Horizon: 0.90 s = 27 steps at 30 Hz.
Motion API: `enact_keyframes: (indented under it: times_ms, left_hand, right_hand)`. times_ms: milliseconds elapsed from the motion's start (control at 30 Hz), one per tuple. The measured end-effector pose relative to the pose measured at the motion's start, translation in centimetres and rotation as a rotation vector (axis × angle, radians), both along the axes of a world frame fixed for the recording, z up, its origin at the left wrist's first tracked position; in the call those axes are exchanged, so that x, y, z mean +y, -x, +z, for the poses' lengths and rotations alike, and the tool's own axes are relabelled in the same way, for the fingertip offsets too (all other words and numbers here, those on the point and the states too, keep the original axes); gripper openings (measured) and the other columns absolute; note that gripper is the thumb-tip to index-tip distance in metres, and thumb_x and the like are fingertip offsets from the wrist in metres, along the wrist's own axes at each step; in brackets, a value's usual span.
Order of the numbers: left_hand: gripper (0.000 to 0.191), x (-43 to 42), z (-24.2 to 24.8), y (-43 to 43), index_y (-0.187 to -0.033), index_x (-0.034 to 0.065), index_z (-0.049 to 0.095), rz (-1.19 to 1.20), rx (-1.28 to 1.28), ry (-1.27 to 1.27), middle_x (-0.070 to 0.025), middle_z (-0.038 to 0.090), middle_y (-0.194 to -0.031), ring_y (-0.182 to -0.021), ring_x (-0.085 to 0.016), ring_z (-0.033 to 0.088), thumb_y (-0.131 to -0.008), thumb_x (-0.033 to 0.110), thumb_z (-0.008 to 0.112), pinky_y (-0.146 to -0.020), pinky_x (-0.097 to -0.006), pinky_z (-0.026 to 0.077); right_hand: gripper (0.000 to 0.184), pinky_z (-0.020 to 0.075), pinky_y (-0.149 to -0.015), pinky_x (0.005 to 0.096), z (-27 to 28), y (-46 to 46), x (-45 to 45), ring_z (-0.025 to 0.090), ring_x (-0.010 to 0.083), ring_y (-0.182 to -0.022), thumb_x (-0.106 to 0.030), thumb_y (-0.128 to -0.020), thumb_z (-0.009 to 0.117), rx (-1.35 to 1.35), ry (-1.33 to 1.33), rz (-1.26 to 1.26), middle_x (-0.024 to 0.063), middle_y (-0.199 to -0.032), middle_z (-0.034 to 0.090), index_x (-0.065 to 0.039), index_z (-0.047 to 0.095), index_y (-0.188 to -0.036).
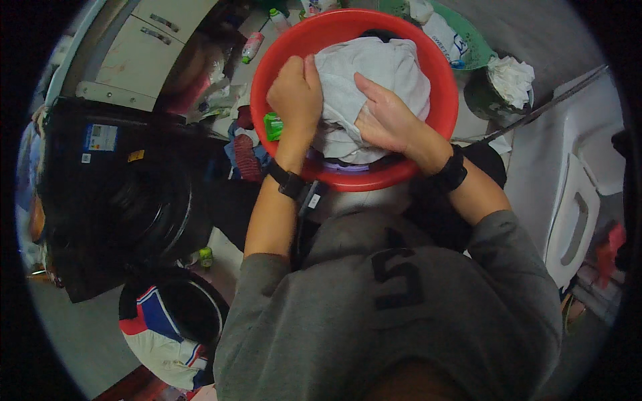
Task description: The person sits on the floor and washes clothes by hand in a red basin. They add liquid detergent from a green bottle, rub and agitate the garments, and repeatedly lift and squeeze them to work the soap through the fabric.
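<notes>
A red plastic basin [266, 65] stands before me, with pale grey-white cloth [371, 60] bunched up inside it. My left hand [296, 95] is closed in a fist at the cloth's left edge, gripping some of it. On the right side, my right hand [386, 118] rests against the cloth with the thumb raised. Its fingertips are hidden in the folds, so its grip is unclear. Beneath the cloth, part of a purple plastic edge [346, 166] shows near the basin's front wall. A bright green packet [273, 126] sits inside the basin by my left wrist.
To the left are a black front-loading washing machine [125, 190] and a tub holding a white, blue and red garment [160, 346]. Socks [247, 158] lie beside the basin. Beyond are bottles [252, 47], a green basin [471, 40] and a dark bin [479, 95]. At right stands a white plastic tub [541, 145].
</notes>
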<state>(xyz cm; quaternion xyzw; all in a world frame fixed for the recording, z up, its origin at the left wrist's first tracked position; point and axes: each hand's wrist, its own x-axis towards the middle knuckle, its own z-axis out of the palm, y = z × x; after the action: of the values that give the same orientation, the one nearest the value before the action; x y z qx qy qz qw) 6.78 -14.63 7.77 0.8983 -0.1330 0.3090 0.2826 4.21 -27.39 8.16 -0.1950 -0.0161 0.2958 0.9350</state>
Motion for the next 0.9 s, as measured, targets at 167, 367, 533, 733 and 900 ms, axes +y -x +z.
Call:
enact_keyframes:
  times_ms: [167, 367, 533, 733, 900]
  left_hand:
    - [0.019, -0.5, -0.2, 0.5, -0.075, 0.0087, 0.057, -0.201, -0.129, -0.075, -0.0137, 0.057, -0.065, -0.057, -0.036, 0.058, -0.088, 0.022, 0.056, -0.050, -0.0470, 0.043]
    - [0.022, -0.5, -0.9, -0.7, -0.073, 0.0068, 0.056, 0.089, -0.037, -0.018, -0.0151, 0.057, -0.067, -0.059, -0.037, 0.057, -0.088, 0.022, 0.061, -0.051, -0.0456, 0.042]
    - [0.024, -2.1, -1.5, 0.3, -0.072, 0.0081, 0.055, -0.148, -0.195, -0.149, -0.0134, 0.054, -0.063, -0.058, -0.036, 0.056, -0.088, 0.024, 0.060, -0.050, -0.0456, 0.041]
    - [0.025, -0.8, 0.8, 0.8, -0.071, 0.0083, 0.052, 0.010, -0.074, 0.011, -0.0141, 0.053, -0.063, -0.057, -0.036, 0.056, -0.090, 0.024, 0.058, -0.049, -0.0456, 0.039]
    - [0.024, -1.8, -0.1, 1.1, -0.069, 0.0092, 0.052, -0.221, -0.186, -0.166, -0.0140, 0.054, -0.064, -0.057, -0.036, 0.056, -0.084, 0.024, 0.063, -0.050, -0.0465, 0.040]
  right_hand:
    - [0.053, 0.0276, -0.114, 0.0404, 0.6, 0.0, 0.0, 0.037, 0.0266, -0.137, -0.036, -0.103, 0.032, 0.071, -0.046, -0.079, 0.0147, -0.148, 0.039, 0.000, 0.036, -0.142]
    - [0.050, 0.0339, -0.110, 0.0406, 1.4, 0.3, -0.1, 0.048, 0.0265, -0.127, -0.036, -0.103, 0.033, 0.052, -0.106, -0.030, 0.0127, -0.137, 0.050, 0.000, 0.041, -0.137]
    - [0.050, 0.0316, -0.112, 0.0411, 1.0, 0.2, -0.3, 0.043, 0.0266, -0.132, -0.034, -0.103, 0.033, 0.118, -0.032, -0.133, 0.0128, -0.143, 0.045, -0.001, 0.037, -0.141]
    - [0.057, 0.0230, -0.116, 0.0407, 0.6, 0.3, -0.2, 0.029, 0.0262, -0.142, -0.035, -0.103, 0.031, 0.007, -0.065, -0.046, 0.0150, -0.153, 0.030, 0.002, 0.025, -0.147]
    - [0.055, 0.0284, -0.113, 0.0406, 0.4, 0.2, -0.3, 0.040, 0.0251, -0.135, -0.039, -0.102, 0.033, 0.043, -0.008, -0.094, 0.0128, -0.145, 0.043, -0.001, 0.037, -0.142]
